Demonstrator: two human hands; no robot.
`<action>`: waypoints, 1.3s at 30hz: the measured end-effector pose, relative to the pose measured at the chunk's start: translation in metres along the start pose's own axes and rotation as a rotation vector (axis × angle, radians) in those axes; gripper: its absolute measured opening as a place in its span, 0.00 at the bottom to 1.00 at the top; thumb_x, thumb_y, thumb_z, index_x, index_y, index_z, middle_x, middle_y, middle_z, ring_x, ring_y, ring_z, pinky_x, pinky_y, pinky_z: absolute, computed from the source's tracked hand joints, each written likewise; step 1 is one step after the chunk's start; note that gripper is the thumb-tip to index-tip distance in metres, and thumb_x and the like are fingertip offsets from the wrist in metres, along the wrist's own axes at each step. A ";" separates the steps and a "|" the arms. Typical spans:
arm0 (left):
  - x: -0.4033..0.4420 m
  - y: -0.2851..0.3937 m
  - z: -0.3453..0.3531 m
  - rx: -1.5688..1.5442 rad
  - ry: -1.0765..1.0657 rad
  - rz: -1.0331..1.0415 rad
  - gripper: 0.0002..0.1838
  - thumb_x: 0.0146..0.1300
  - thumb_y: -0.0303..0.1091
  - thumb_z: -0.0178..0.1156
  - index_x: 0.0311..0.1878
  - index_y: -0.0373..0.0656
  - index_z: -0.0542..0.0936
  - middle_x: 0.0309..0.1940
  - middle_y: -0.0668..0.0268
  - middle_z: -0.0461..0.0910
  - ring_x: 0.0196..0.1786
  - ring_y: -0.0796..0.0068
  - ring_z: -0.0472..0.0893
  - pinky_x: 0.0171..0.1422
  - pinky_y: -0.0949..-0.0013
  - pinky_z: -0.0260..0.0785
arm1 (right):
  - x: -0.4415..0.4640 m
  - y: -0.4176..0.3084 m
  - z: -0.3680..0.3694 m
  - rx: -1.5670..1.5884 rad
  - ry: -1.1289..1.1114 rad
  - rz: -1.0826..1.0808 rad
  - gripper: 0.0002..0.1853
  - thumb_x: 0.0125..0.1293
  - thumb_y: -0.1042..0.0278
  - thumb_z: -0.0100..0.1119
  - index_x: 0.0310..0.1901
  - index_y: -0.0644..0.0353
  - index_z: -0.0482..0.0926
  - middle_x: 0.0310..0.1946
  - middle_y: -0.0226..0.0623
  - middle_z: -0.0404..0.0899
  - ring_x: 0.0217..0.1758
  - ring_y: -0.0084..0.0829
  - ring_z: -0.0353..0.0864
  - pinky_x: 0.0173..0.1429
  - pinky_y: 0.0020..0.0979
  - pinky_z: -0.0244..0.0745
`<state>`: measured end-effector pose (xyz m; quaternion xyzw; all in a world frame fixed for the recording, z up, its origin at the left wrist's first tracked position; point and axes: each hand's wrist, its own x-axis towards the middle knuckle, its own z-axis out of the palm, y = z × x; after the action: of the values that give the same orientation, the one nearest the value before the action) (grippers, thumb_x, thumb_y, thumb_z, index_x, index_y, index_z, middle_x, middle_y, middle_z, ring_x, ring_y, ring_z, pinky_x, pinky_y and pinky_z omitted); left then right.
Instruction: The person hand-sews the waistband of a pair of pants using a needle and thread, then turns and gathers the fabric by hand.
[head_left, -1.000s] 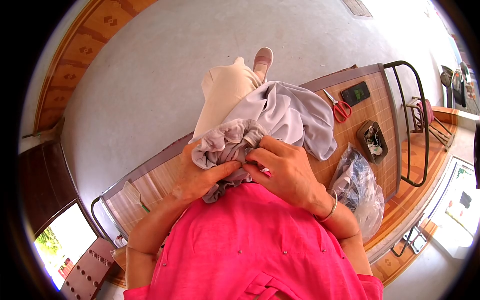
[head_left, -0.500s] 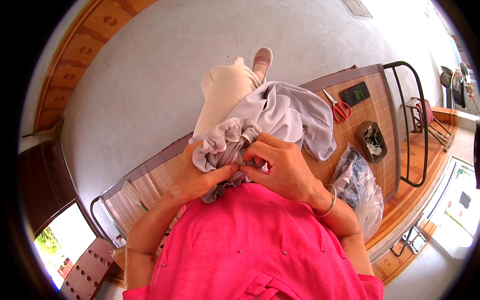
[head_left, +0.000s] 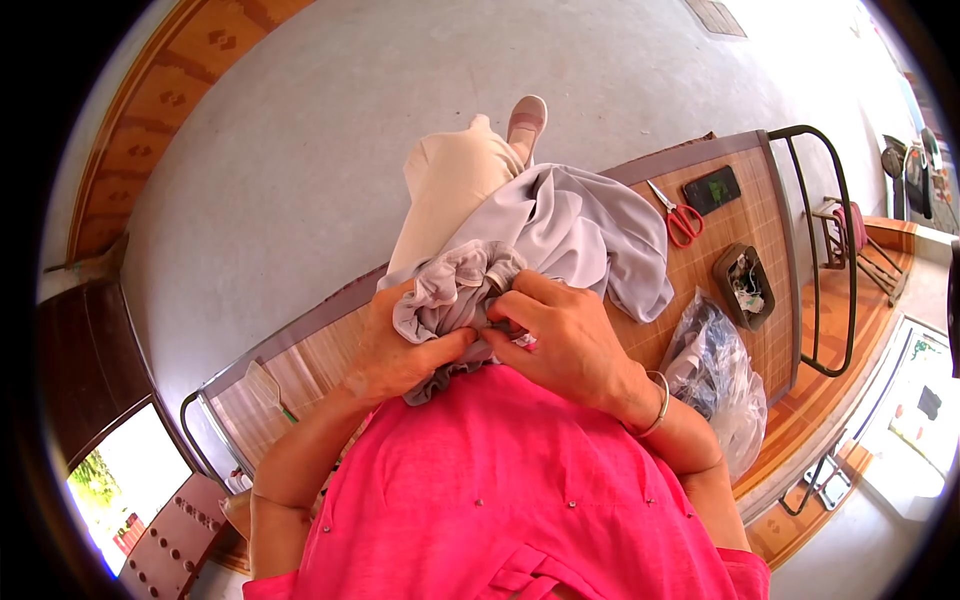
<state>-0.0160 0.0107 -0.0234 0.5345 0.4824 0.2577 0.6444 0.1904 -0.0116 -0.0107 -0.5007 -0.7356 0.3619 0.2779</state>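
A grey garment lies across my lap, its gathered edge bunched up close to my body. My left hand is closed on the left side of the bunched cloth, thumb pointing inward. Against the right side of the bunch, my right hand pinches a fold of the same cloth between thumb and fingers. The two thumbs are close together at the middle of the bunch. Whether the right fingertips also hold something small, such as a needle, I cannot make out. A bangle sits on my right wrist.
On the slatted bamboo bed to my right lie red-handled scissors, a black phone, a small box of odds and ends and a clear plastic bag. A fly swatter rests at left. Metal rails bound the bed's right end.
My right hand has shifted slightly downward at the cloth, its fingers curled a little differently. The bunched edge has moved slightly right; both hands keep their hold.
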 end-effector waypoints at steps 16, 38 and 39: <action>0.003 0.013 0.003 -0.020 -0.075 -0.069 0.13 0.54 0.25 0.66 0.44 0.36 0.81 0.35 0.69 0.82 0.37 0.83 0.80 0.42 0.75 0.74 | 0.000 0.000 0.000 0.072 0.074 0.087 0.08 0.49 0.71 0.67 0.30 0.61 0.78 0.31 0.38 0.74 0.35 0.41 0.79 0.36 0.39 0.76; 0.001 -0.003 -0.019 -0.384 -0.208 -0.325 0.27 0.56 0.26 0.69 0.60 0.39 0.73 0.50 0.66 0.78 0.52 0.77 0.78 0.51 0.70 0.74 | 0.012 0.041 -0.025 0.368 0.125 0.059 0.22 0.57 0.59 0.73 0.47 0.64 0.77 0.43 0.37 0.72 0.45 0.32 0.77 0.51 0.33 0.72; 0.002 0.003 -0.016 -0.441 -0.197 -0.316 0.26 0.56 0.26 0.69 0.59 0.39 0.73 0.50 0.66 0.79 0.52 0.77 0.78 0.52 0.71 0.74 | 0.012 0.043 -0.023 0.450 0.041 0.100 0.23 0.56 0.60 0.74 0.47 0.64 0.77 0.43 0.35 0.72 0.46 0.30 0.76 0.53 0.32 0.71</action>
<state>-0.0288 0.0205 -0.0203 0.3223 0.4271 0.1996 0.8209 0.2274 0.0153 -0.0315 -0.4691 -0.6048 0.5200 0.3791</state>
